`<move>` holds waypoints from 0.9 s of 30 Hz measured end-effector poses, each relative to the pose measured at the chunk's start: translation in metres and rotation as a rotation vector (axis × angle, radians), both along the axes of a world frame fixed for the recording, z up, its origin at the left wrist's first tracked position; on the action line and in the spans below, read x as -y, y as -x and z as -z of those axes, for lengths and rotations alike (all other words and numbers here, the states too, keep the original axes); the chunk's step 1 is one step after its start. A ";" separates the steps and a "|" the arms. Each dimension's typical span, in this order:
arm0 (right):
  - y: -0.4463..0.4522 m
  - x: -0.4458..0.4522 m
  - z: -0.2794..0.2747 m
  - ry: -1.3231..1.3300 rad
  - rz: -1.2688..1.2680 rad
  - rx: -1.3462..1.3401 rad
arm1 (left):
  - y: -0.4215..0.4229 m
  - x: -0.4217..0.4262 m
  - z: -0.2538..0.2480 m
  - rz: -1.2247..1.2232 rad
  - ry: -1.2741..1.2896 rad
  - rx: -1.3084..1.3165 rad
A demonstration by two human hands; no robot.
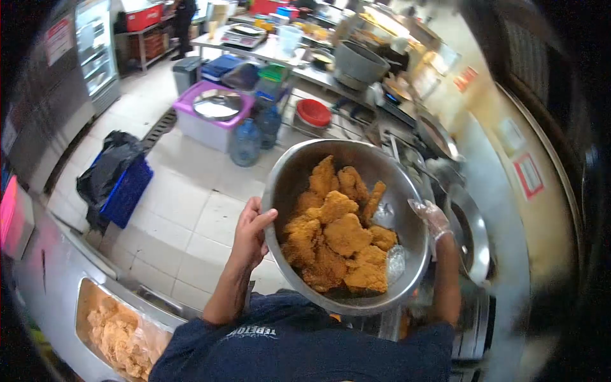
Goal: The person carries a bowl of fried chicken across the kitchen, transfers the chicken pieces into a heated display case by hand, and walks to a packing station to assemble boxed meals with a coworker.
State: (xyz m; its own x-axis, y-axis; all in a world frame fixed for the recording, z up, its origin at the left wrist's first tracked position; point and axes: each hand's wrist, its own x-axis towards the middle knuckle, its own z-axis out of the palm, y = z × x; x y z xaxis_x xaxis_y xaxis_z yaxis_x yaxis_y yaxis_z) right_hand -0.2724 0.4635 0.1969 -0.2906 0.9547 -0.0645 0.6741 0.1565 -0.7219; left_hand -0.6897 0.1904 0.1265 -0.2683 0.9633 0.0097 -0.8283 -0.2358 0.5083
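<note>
A large steel bowl hangs in front of my body, held by both hands. Several pieces of golden breaded fried food lie in it, with crumpled clear plastic at their right. My left hand is bare and grips the bowl's left rim, thumb over the edge. On the right rim, my right hand wears a clear plastic glove and is closed round the edge, its fingers partly hidden.
Pale breaded pieces fill a tray at lower left. A blue crate with a black bag, a purple tub and water bottles stand on the floor. Woks line the right side. A person stands at the back.
</note>
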 end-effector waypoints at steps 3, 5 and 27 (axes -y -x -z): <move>0.149 -0.035 0.013 0.063 -0.128 0.068 | 0.060 -0.015 0.033 -0.227 0.133 0.017; 0.247 -0.063 0.030 0.099 -0.172 0.202 | 0.103 -0.031 0.060 -0.389 0.248 0.037; 0.940 -0.285 0.306 0.456 -0.543 -0.208 | 0.609 -0.157 0.241 -1.007 0.572 -0.004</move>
